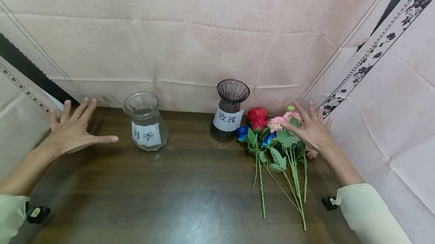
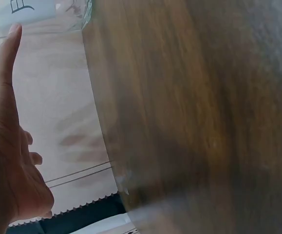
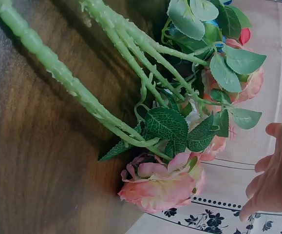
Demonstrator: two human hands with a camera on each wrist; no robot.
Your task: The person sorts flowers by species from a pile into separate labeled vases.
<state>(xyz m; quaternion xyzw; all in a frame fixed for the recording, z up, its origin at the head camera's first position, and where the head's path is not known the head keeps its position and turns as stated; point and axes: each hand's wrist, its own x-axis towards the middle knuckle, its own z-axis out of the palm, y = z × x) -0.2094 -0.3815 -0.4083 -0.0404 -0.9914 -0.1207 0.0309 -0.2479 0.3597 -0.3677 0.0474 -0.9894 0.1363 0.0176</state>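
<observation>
My left hand (image 1: 73,128) hovers at the table's left side, fingers spread and thumb pointing toward a clear glass vase (image 1: 144,117) with a white handwritten label. Nothing is in that hand. Over the right side, my right hand (image 1: 314,128) is spread above artificial flowers, holding none of them. Among these lie a red rose (image 1: 258,118), blue flowers (image 1: 242,133) and pink flowers (image 1: 276,124), their green stems pointing toward me. The right wrist view shows a pink bloom (image 3: 158,183) close up. A dark glass vase (image 1: 227,113), also labelled, stands left of the flowers.
The brown wooden table (image 1: 163,195) is glossy and reflects light. A pale patterned cloth (image 1: 190,40) hangs behind it and along both sides. Black wrist devices are strapped near both sleeves (image 1: 368,206).
</observation>
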